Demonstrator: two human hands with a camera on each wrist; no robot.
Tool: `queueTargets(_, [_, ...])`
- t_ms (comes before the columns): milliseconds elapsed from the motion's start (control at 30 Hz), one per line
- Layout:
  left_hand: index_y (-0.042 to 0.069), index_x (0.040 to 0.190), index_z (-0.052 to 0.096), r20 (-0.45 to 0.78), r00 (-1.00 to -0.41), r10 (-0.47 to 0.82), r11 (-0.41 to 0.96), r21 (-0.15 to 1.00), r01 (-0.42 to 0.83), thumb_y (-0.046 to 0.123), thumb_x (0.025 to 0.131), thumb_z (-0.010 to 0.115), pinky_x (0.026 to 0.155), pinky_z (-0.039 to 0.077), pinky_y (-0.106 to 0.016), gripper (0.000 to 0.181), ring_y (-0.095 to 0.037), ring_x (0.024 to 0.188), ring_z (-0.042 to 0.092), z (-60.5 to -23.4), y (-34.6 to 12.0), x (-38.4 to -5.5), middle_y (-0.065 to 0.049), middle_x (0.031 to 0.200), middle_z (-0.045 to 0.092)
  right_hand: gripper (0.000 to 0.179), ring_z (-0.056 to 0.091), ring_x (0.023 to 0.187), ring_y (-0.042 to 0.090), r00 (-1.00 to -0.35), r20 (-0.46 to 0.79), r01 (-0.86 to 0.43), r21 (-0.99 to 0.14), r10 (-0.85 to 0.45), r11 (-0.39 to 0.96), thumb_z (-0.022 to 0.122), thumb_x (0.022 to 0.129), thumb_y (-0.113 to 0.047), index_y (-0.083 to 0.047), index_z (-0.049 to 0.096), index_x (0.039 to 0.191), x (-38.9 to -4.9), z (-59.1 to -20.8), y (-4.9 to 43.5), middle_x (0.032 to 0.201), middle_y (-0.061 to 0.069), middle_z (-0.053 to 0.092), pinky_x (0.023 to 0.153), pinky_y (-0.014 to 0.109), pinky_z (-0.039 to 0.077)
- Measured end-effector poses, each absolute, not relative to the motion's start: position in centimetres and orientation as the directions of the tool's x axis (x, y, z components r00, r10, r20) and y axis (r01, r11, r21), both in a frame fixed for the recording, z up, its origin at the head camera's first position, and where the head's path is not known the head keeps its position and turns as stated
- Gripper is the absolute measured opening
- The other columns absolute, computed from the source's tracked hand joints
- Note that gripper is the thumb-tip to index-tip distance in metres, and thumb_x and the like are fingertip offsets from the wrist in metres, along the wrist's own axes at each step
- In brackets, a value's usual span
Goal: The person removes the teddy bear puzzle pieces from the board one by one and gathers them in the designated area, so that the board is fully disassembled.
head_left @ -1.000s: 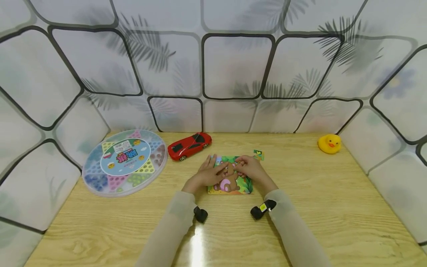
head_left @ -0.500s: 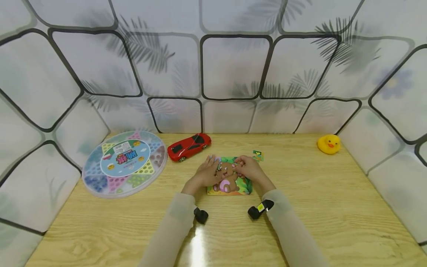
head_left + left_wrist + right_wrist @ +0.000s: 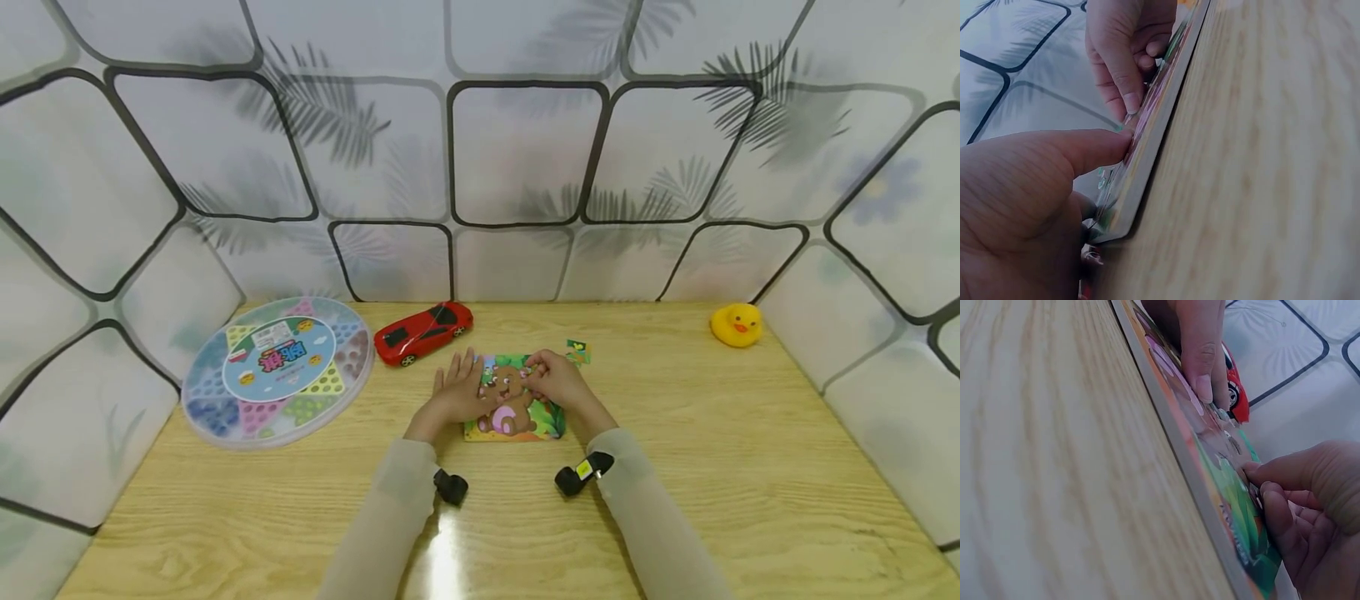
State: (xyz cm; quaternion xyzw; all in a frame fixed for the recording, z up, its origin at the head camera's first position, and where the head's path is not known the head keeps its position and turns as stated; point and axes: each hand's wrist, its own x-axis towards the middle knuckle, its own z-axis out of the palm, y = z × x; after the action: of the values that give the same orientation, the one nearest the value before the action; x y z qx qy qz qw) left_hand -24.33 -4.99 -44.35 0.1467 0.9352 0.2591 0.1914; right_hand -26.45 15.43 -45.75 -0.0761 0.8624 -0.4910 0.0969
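Slanting inward, hands (image 3: 456, 396) (image 3: 564, 383) on bear picture (image 3: 512, 415)

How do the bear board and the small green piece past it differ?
Size: the bear board is far larger than the green piece.
Print: the bear board shows a brown bear; the green piece shows green and yellow.
Position: the green piece lies farther back and to the right of the bear board.
Shared: both carry green print.
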Motion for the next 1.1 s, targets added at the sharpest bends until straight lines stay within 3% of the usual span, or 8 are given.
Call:
queueTargets(467, [0.008,0.153,0.002,-0.29,-0.877,0.383,0.821,0.541,0.18,0.045,0.095,0.048,0.11,-0.012,-0.053,0.083,-0.028,0.142,-0.018,-44.5,-5.0,-24.3,-0.01,0.157,-0.014,0.02,0.053,0.054,0.011,-0.984,-0.069,-0.017,-0.876,-0.162,0.481,0.066,0.087,-0.004,-0.002,0.058,0.105,-26.3,-46.4,15.2,0.073,0.005,0.057,0.051,0.023,0.045])
queueTargets(767, [0.01,0.152,-0.001,-0.317,-0.869,0.381,0.828,0.536,0.168,0.048,0.094,0.046,0.11,-0.015,-0.051,0.084,-0.026,0.141,-0.021,-45.1,-4.9,-24.6,-0.008,0.157,-0.017,0.018,0.056,0.056,0.01,-0.997,-0.056,0.025,-0.896,-0.058,0.443,0.067,0.088,-0.01,-0.001,0.06,0.101,-26.1,-46.8,14.8,0.087,0.008,0.059,0.054,0.023,0.05])
queueTargets(1100, [0.013,0.152,-0.004,-0.321,-0.873,0.368,0.834,0.528,0.158,0.05,0.094,0.046,0.109,-0.017,-0.05,0.086,-0.023,0.141,-0.023,-45.6,-5.0,-24.9,-0.004,0.156,-0.019,0.009,0.055,0.055,0.01,-0.999,-0.039,0.035,-0.912,0.0,0.41,0.063,0.09,-0.008,-0.002,0.06,0.096,-26.1,-47.1,14.3,0.079,0.007,0.062,0.052,0.021,0.049])
